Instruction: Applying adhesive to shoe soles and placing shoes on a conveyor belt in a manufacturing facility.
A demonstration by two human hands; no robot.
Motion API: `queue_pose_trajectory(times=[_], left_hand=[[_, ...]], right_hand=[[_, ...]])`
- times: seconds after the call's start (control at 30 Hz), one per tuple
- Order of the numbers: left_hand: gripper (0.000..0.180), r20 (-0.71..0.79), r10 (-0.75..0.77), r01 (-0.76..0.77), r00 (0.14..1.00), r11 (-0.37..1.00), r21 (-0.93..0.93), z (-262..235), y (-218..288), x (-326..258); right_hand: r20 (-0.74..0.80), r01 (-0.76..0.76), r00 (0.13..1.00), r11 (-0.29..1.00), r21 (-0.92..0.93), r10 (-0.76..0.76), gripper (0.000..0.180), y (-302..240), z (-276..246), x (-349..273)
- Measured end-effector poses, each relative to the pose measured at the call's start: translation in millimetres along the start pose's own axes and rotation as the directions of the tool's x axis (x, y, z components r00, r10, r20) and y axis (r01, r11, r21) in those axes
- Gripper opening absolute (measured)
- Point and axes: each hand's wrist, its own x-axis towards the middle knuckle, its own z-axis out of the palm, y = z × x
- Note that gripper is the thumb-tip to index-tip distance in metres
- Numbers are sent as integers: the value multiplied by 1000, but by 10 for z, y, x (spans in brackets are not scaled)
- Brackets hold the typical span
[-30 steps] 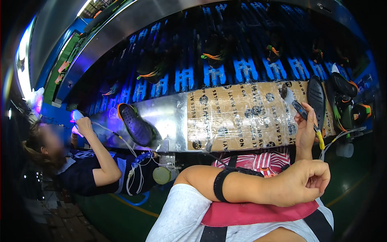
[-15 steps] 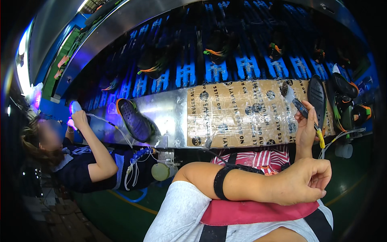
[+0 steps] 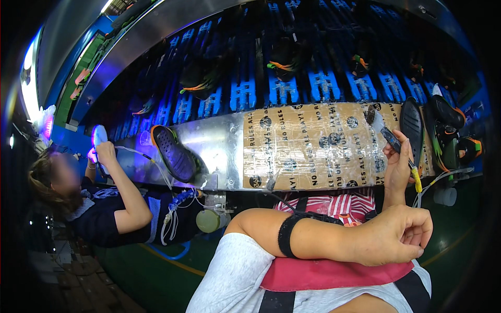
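My right hand (image 3: 400, 159) grips a dark-handled brush (image 3: 389, 136) with a pale neck. Its dark tip rests on or just above a cardboard sheet (image 3: 302, 148). A yellow sleeve (image 3: 416, 179) and clear tubing trail from the brush's lower end. Close beside that hand lies a dark shoe sole (image 3: 412, 125), long and ridged. Across my body runs my left forearm, a black band near the elbow. My left hand (image 3: 399, 235) is loosely curled closed in front of my right arm, with nothing seen in it; the inner side of its fingers is partly hidden.
On the metal bench (image 3: 224, 141) a black clog (image 3: 175, 154) with orange trim lies left of the cardboard. Dark shoes (image 3: 449, 135) pile up at the right. Beyond runs a conveyor with blue racks (image 3: 283, 89). At left a co-worker (image 3: 109, 201) holds a pale sole (image 3: 98, 136).
The view has shifted slightly. My right hand keeps the brush at nearly the same spot, and my left hand stays curled. The co-worker's pale sole has turned and risen a little.
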Motion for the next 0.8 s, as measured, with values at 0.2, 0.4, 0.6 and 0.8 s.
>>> queue_pose_trajectory(times=[0.2, 0.4, 0.6, 0.8], left_hand=[[11, 9, 5, -5, 1000, 1000, 17, -12, -1, -2], [11, 9, -12, 12, 1000, 1000, 27, -21, -10, -2], [11, 11, -28, 28, 1000, 1000, 7, -30, -6, 1], [12, 9, -33, 33, 999, 999, -15, -40, -7, 4]], right_hand=[[3, 1, 1000, 1000, 3, -1, 39, 15, -15, 4], [-5, -3, 1000, 1000, -1, 3, 39, 5, -17, 3], [-10, -5, 1000, 1000, -4, 5, 40, 18, -35, 9], [-13, -9, 1000, 1000, -5, 9, 40, 5, -21, 3]])
